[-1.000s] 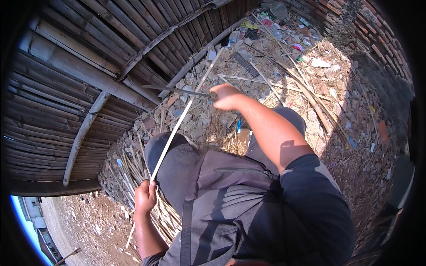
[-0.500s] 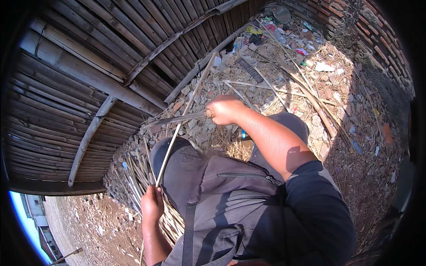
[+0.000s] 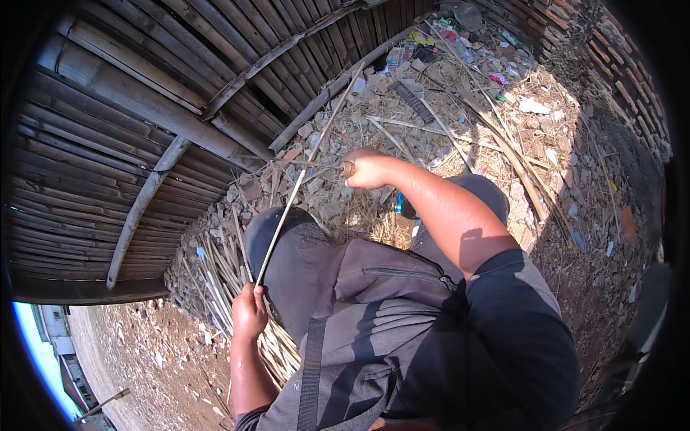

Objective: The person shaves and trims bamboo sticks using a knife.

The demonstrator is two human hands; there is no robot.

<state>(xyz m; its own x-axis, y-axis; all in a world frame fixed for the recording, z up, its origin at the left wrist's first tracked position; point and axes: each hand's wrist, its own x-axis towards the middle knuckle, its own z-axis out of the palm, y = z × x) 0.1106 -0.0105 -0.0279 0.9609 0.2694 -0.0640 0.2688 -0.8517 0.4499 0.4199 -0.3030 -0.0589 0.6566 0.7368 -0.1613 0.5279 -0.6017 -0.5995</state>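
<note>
Bamboo wall (image 3: 129, 144) looms behind, rubble ground (image 3: 560, 187) all around. Long thin bamboo strip (image 3: 298, 183) slants across the knees: light, springy, probably sharp-edged, best gripped near both ends. Left hand (image 3: 248, 312) fisted round its lower end, right hand (image 3: 365, 167) clenched higher up, apparently on a blade.

Dirt ground (image 3: 144, 352): rubble (image 3: 338, 194), bamboo strips (image 3: 215, 276), probably plastic litter (image 3: 532, 105).
</note>
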